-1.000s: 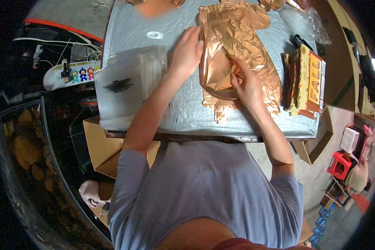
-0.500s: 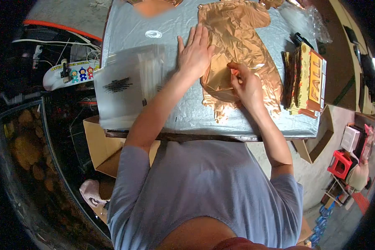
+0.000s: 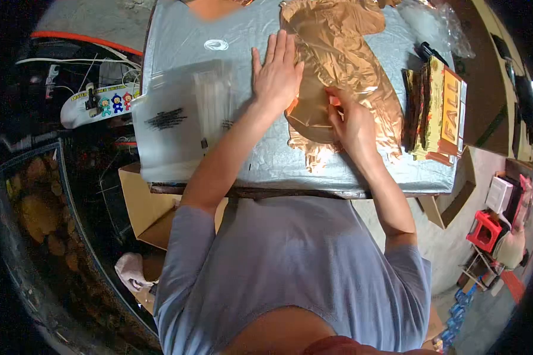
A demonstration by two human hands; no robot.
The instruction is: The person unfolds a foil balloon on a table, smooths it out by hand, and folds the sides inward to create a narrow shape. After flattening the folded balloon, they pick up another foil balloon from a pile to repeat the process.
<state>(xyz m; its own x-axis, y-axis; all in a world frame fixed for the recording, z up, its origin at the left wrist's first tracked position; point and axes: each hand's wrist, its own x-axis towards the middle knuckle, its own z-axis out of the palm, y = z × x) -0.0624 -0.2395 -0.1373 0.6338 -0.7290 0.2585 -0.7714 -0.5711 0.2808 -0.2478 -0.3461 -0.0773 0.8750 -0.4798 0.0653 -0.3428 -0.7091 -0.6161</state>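
Flat copper-coloured foil balloons (image 3: 352, 59) lie partly overlapping on the silver-covered table (image 3: 266, 168), with wrinkled surfaces and shiny crumpled lower edges. My left hand (image 3: 276, 77) rests flat, fingers stretched out, along the left edge of the foil. Over the lower middle of the foil, my right hand (image 3: 354, 121) is closed in a pinch. A small orange-red piece (image 3: 334, 100) shows between its thumb and fingers; its exact kind I cannot make out. Below that hand the foil is smoother, with a rounded lower edge.
Clear plastic sleeves (image 3: 172, 127) lie at the table's left. A stack of printed "FALL" packages (image 3: 447, 112) stands at the right, beside a black marker-like item (image 3: 430, 52). Crumpled clear plastic (image 3: 438, 26) sits at the back right. Open cardboard boxes (image 3: 142, 204) stand below the table.
My left hand has shifted very slightly up and left. My right hand stays almost in place, still pinching the orange-red piece. The foil between the hands looks a little smoother.
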